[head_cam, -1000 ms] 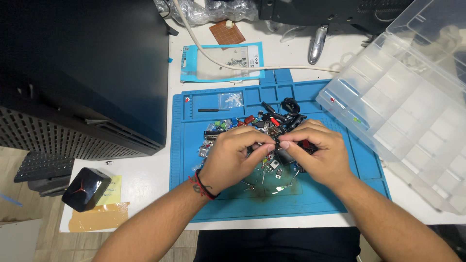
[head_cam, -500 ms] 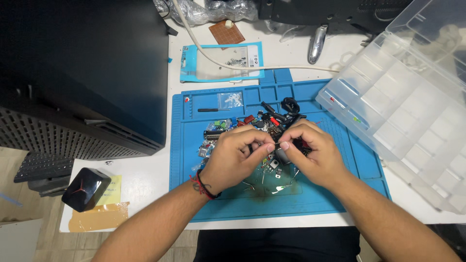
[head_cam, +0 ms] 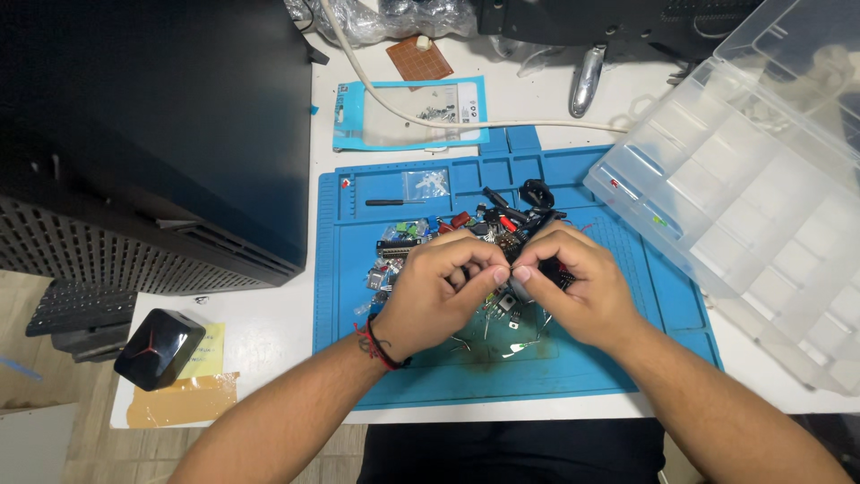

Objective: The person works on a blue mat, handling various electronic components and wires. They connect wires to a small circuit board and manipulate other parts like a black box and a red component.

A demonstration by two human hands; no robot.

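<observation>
From the head camera, 2 bare hands meet at the centre of the frame over 1 blue work mat point(head_cam: 618, 358). The left hand point(head_cam: 434, 300), with 1 red and black cord bracelet point(head_cam: 376, 345) on its wrist, has its fingers curled in and its thumb and forefinger pressed tip to tip against the right hand point(head_cam: 578, 287). Both pinches are nearly closed on 1 small part at the meeting point; it is too small and too hidden to tell what it is.

Directly under and behind the hands lies 1 heap of small electronic components point(head_cam: 475, 224), red, black, green and silver, too many to count, spread on the middle of the mat. Above it, in the mat's upper trays, sit 1 small black screwdriver point(head_cam: 394, 203) and 1 little clear bag point(head_cam: 428, 183).

At the right edge of the frame stands 1 clear plastic compartment box point(head_cam: 761, 197), lid open, just beside the mat. At the upper centre lies 1 blue packet point(head_cam: 408, 112), crossed by 1 white cable point(head_cam: 502, 124), with 1 brown perforated board point(head_cam: 419, 57) above it. 1 black computer case point(head_cam: 152, 134) fills the upper left. At the lower left, 1 small black box point(head_cam: 159, 348) sits on 1 yellow note point(head_cam: 204, 351).
</observation>
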